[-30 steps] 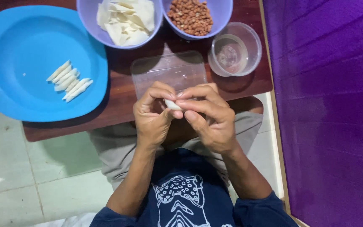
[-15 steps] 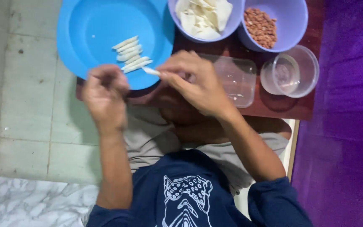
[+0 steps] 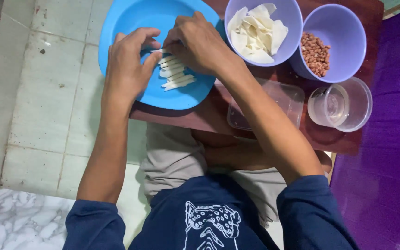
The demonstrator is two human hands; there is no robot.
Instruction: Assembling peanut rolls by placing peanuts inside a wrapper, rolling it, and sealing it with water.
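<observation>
- Head view, starting at the left: pale floor tiles [image 3: 47, 92] fill that side, and a marbled white surface [image 3: 19, 222] shows in the bottom left corner.
- Next comes the left hand [image 3: 128, 69], lying over the left part of a blue plate [image 3: 135, 23]; its fingers are loosely curved, with the tips reaching toward the row of white rolls [image 3: 176, 74], and I cannot tell whether they pinch anything.
- White rolls, thin and finger-shaped, lie side by side near the middle of the plate, just between the two hands.
- Right hand [image 3: 197, 44] is over the upper part of the plate, touching the top of the row; its fingertips are drawn together on the topmost roll, though the grip itself is hidden under the knuckles.
- Under the plate is a dark wooden table [image 3: 190, 118], the plate hanging over its left edge.
- Further right, a purple bowl of white wrapper sheets [image 3: 258, 32] stands at the table's far edge.
- Below it, a clear rectangular container [image 3: 274, 104] sits partly under the right forearm.
- A second purple bowl of peanuts [image 3: 329, 44] is just beside the first.
- A round clear tub [image 3: 341, 104] stands near the table's right edge.
- Purple cloth [image 3: 394, 139] covers the far right.
</observation>
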